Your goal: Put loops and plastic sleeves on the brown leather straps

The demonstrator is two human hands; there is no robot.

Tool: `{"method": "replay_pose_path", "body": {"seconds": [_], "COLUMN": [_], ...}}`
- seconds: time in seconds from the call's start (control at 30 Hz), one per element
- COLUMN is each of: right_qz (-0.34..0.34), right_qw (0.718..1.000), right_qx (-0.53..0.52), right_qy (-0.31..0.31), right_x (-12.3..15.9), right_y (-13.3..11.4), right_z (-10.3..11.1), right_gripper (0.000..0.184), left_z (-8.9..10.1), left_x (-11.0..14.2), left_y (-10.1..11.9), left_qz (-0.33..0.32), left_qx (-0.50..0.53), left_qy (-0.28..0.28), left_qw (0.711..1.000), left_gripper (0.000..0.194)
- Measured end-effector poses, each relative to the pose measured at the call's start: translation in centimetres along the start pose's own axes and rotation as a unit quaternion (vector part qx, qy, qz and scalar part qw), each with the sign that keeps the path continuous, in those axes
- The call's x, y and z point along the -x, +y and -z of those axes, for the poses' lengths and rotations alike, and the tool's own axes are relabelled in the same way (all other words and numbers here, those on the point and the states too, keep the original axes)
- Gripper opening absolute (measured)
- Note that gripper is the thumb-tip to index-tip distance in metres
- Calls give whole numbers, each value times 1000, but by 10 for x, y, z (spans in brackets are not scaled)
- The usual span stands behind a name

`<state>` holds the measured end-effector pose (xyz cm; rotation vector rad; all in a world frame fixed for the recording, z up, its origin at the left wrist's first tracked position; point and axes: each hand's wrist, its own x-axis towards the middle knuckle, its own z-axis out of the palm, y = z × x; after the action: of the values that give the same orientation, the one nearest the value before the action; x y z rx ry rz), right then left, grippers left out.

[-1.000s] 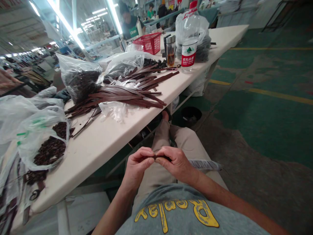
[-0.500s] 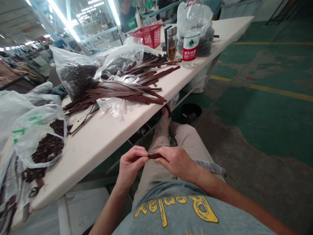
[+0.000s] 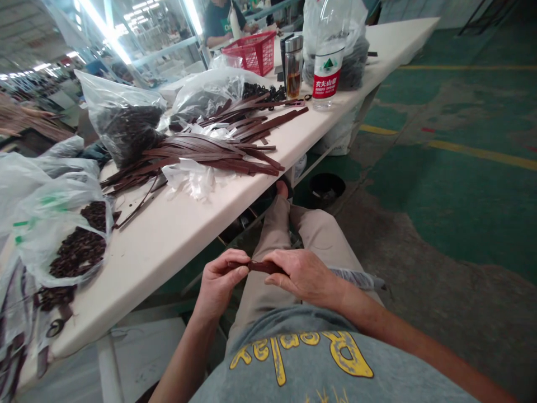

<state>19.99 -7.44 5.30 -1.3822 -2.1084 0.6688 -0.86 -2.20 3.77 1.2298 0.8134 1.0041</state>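
I had left hand (image 3: 220,285) and right hand (image 3: 304,275) closed, both pinching short dark-brown leather strip (image 3: 262,267) above lap, long axis running sideways, end poking past left fingers. Water bottle (image 3: 326,61) stood on table (image 3: 168,246), red label (image 3: 326,78) reading 农夫山泉. Longer strips (image 3: 213,162) lay there too. Grey shirt (image 3: 293,364) showed yellow "Replay", upside down, letters worn.
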Motion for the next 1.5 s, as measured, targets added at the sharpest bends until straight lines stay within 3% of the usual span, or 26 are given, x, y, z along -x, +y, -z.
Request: {"method": "replay_pose_path", "body": {"seconds": [0.2,0.33,0.47,0.7,0.83,1.13,1.27,1.5], "right_qz": [-29,-8,22,-55,-58,-23,-41,-103], "right_qw": [997,996,999,996,993,992,997,991], "right_qx": [67,88,33,35,85,108,70,-43], "right_qy": [-2,-18,-19,-56,-65,-58,-18,-70], "right_x": [8,6,2,10,17,14,10,20], "right_y": [4,3,-1,0,3,-4,-9,4], "right_z": [-6,-16,-19,-6,-10,-26,-28,0], "right_gripper": [24,24,29,25,23,24,20,29], "left_z": [13,6,-7,7,13,-12,-13,9], "left_x": [-3,3,10,8,7,17,18,8], "left_y": [6,2,-8,-9,-9,-17,-16,-13], "left_qz": [-3,41,68,24,26,55,75,86], "left_qx": [-35,-34,-4,4,2,-53,-30,36], "left_qy": [-3,-24,-61,-9,-14,-55,-28,40], "left_qw": [999,998,996,1000,1000,996,996,995], "left_gripper": [12,24,28,20,20,22,29,40]}}
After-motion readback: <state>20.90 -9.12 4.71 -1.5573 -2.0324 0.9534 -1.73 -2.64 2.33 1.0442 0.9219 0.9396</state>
